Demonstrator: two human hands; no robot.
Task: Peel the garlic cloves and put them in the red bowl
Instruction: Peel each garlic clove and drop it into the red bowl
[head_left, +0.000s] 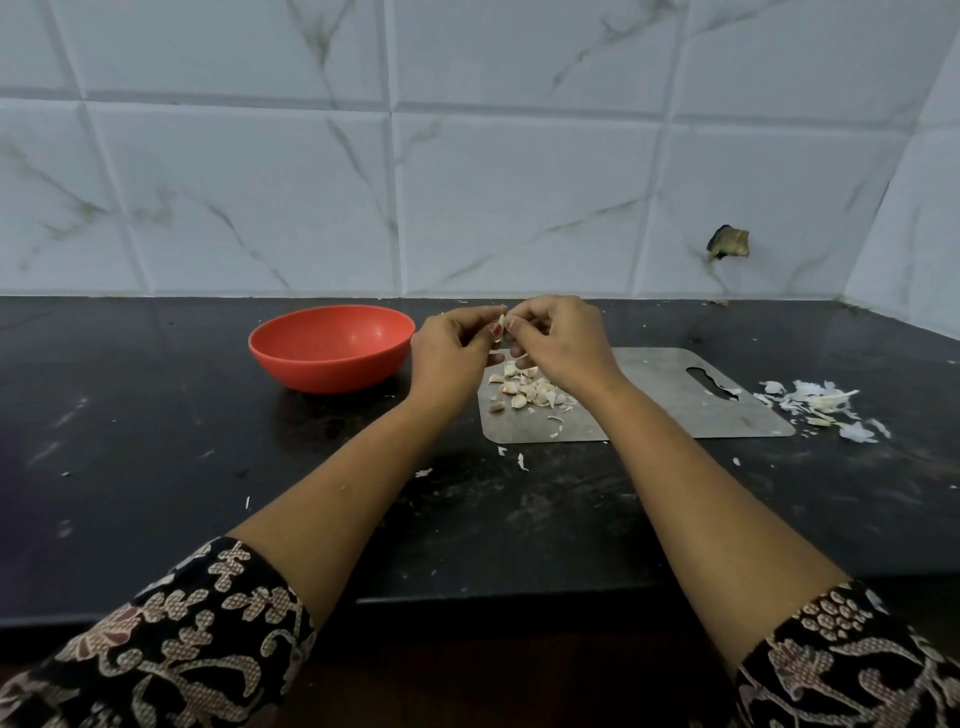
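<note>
Together, fingers (470, 315) of left hand (448, 356) and right hand (563, 343) pinch one garlic clove (502, 319) beside one red bowl (322, 373).

My left sleeve (171, 639) and right sleeve (852, 660) are black cloth printed with beige flowers, leaves and lattice-filled shapes. The thumbnails (497, 329) of my left hand (447, 353) and right hand (561, 338) show reddish polish.
</note>
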